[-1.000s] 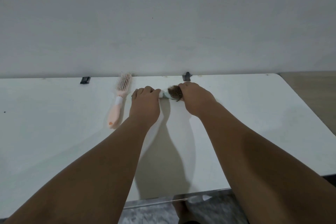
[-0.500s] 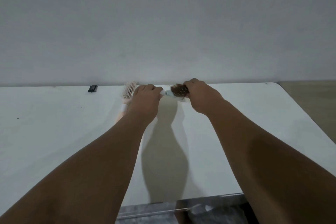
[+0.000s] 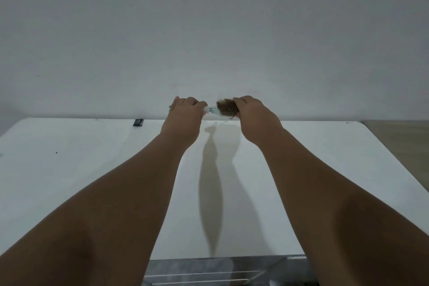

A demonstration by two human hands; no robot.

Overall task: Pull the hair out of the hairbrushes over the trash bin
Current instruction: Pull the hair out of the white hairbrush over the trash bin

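- At the bottom edge, below the near rim of the white table (image 3: 69, 169), a grey surface with pale bars is cut off by the frame and by both forearms; what it is cannot be made out.
- Both forearms reach forward across the table and cover much of its middle; between them their long shadow (image 3: 212, 193) lies on the tabletop.
- A few dark specks dot the left part of the table, and a small black clip (image 3: 138, 122) sits at its far edge against the wall (image 3: 209, 30).
- The left hand (image 3: 184, 115) is curled closed round the handle of the hairbrush (image 3: 226, 109); only a short pale stub of handle shows to the right of the fist, with the rest hidden inside it.
- The brush is held up in front of the wall, above the table's far edge, lying roughly level between the two hands.
- Its head is matted with brown hair (image 3: 224, 104), pale bristle tips showing through.
- The right hand (image 3: 255, 116) closes over the right end of the brush head; its fingertips seem to pinch the hair, though the back of the hand hides the contact.
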